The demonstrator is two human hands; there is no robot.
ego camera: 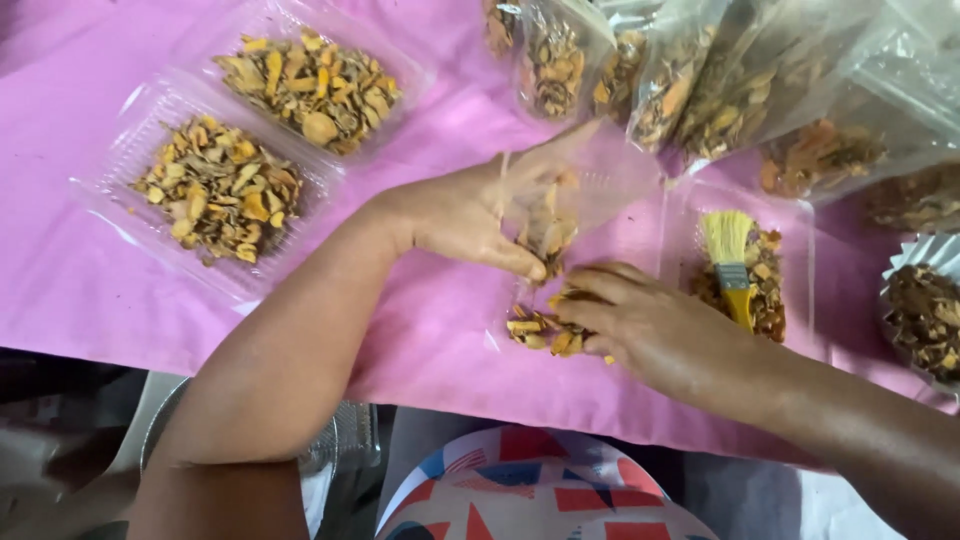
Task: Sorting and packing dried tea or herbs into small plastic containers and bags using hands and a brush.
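My left hand (470,215) holds a small clear plastic bag (575,185) by its mouth, thumb and fingers pinched on its edge, with some dried yellow-brown pieces inside. My right hand (650,325) rests on the pink cloth (420,330) just below it, fingers curled over a small pile of dried pieces (540,330) that lies loose on the cloth.
Two open clear plastic trays (215,190) (315,85) of dried pieces sit at the upper left. Several filled clear bags (700,80) lie along the top. A tray at right holds a yellow-handled brush (732,262). A white paper cup of dark bits (925,305) stands at the right edge.
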